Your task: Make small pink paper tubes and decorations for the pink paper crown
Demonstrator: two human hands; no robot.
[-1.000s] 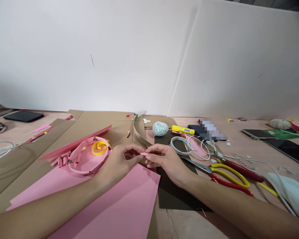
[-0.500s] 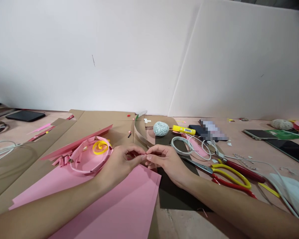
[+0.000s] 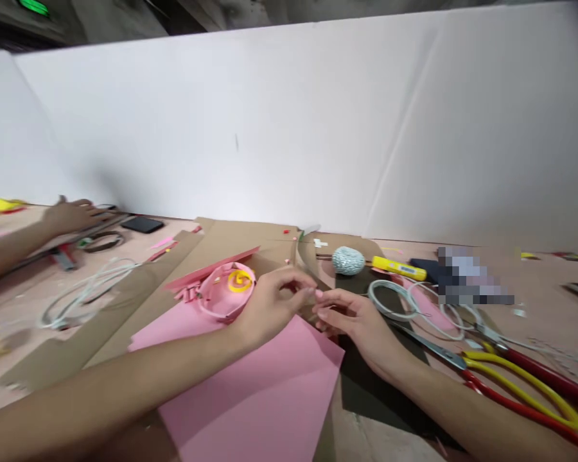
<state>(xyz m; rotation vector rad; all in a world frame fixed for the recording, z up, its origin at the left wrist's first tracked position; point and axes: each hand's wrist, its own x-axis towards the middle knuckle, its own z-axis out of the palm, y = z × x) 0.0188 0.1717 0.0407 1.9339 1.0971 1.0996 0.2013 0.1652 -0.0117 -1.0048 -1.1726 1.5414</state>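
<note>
My left hand (image 3: 282, 298) is pinched closed above the pink paper sheet (image 3: 264, 385), its fingertips meeting those of my right hand (image 3: 351, 314). Something tiny and pinkish shows between the fingertips, too small to make out. The fingers of my right hand are curled together, over the edge of a dark sheet (image 3: 370, 385). Left of my left hand lies a pink paper ring (image 3: 212, 305) with a yellow paper coil (image 3: 240, 280) in it.
Scissors (image 3: 455, 359) with red and yellow handles, white cord loops (image 3: 380, 300), a yellow glue stick (image 3: 399, 267) and a wrapped ball (image 3: 348, 261) lie right. Another person's hand (image 3: 72, 215) is at the far left, near a black phone (image 3: 142, 224).
The view has turned left, so the tabletop things appear further right and another person's hand now shows. My fingertips are still together, with my right fingers slightly more spread.
</note>
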